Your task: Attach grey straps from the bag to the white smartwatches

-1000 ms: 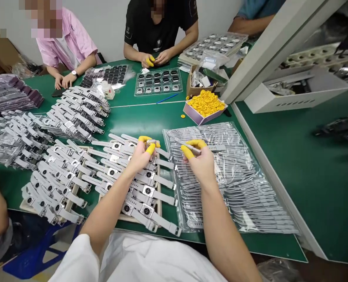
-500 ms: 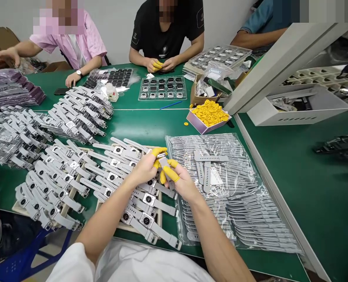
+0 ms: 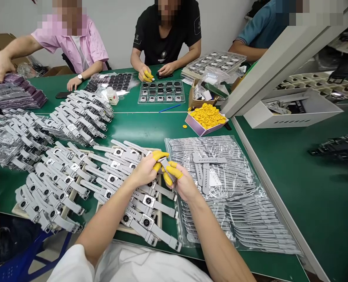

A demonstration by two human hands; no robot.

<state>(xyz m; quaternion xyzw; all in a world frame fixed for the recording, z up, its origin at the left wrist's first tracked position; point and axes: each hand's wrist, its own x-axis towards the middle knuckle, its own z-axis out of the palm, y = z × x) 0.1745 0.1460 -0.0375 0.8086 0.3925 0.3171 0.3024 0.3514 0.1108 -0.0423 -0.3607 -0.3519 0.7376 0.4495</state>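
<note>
Yellow finger cots cover fingertips on both my hands. My left hand (image 3: 147, 167) is closed around a small silver watch case (image 3: 162, 159), mostly hidden by the fingers. My right hand (image 3: 183, 181) pinches a grey watch strap (image 3: 165, 164), whose upper end meets the case; whether it is seated in it I cannot tell. Beneath my left forearm lies a tray of watches (image 3: 148, 200) with grey straps, laid in slanting rows. Right of my hands is a clear plastic bag (image 3: 250, 196) full of grey straps, with several loose straps (image 3: 206, 178) on top.
More strapped watches (image 3: 53, 184) and stacked trays (image 3: 77, 115) stand to the left. A box of yellow finger cots (image 3: 207, 117) sits ahead, near a tray of watch cases (image 3: 161, 92). A slanted white post (image 3: 280, 58) rises at right. Co-workers sit across the green table (image 3: 138, 125).
My hands stay nearly in place, with the left fingers closing further over the case. Across the table, one person's hand has moved onto the purple stack; another's gloved-tip hand has moved to the case tray.
</note>
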